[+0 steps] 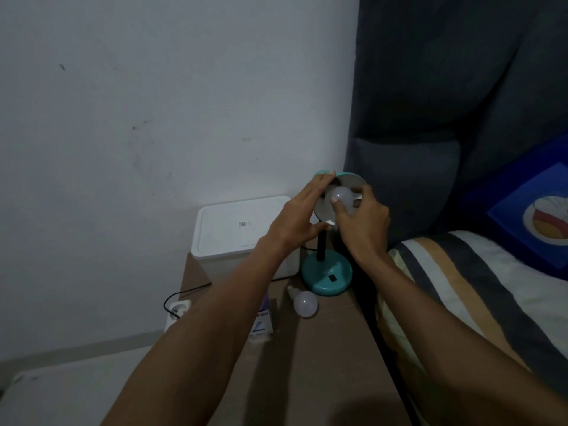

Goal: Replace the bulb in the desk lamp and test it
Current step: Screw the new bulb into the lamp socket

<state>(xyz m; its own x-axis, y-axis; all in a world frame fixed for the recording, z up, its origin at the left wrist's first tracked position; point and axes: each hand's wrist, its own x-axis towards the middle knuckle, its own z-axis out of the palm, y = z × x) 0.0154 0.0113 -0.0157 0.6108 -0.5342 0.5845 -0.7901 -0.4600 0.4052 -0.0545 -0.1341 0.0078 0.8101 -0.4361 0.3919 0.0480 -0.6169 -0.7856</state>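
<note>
A teal desk lamp stands on a brown table, its round base (pixel 326 276) near the table's right edge and its shade (pixel 350 179) tilted toward me. My left hand (pixel 299 215) grips the left rim of the shade. My right hand (pixel 361 221) has its fingertips closed around a white bulb (pixel 340 196) sitting inside the shade. The socket behind that bulb is hidden. A second white bulb (pixel 304 303) lies loose on the table in front of the lamp base. The lamp is unlit.
A white lidded box (pixel 242 229) sits behind the lamp against the wall. A small bulb carton (pixel 262 322) stands at the table's left edge. A black cable runs to a white wall socket (pixel 178 310). A bed with a striped cover (pixel 461 287) lies to the right.
</note>
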